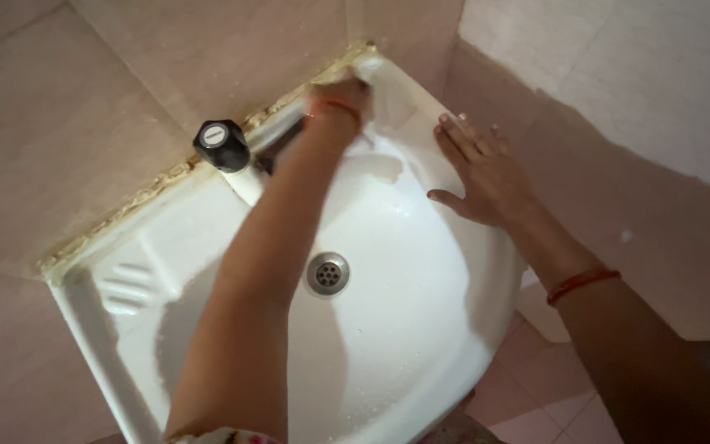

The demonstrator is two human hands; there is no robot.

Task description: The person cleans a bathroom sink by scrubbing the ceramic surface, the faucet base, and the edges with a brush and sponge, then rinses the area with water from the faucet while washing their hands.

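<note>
Over on the left of the white corner basin point(421, 345), the moulded soap ridges point(125, 288) sit in the rim, running roughly crosswise; the basin's long axis runs from the near rim, cut off at the bottom edge, up toward the far corner where the tiled walls point(59, 123) meet; just above the ridges, the black tap knob point(221, 144) stands on the back rim, its white spout partly hidden behind the forearm; below the knob and to its right, the metal drain point(327, 273) lies in the bowl's middle; now the left hand point(345, 94), reaching past the knob to the basin's far corner, is blurred, fingers curled against the rim there, and whether it grips a cloth or anything else I cannot tell; a red thread circles that wrist; right of the drain, the right hand point(486, 177) lies flat and open on the basin's right rim, fingers spread and pointing toward the far corner, holding nothing; a red bracelet point(583, 283) sits on its wrist; pink floor tiles point(536, 403) show beneath the basin's right edge.
</note>
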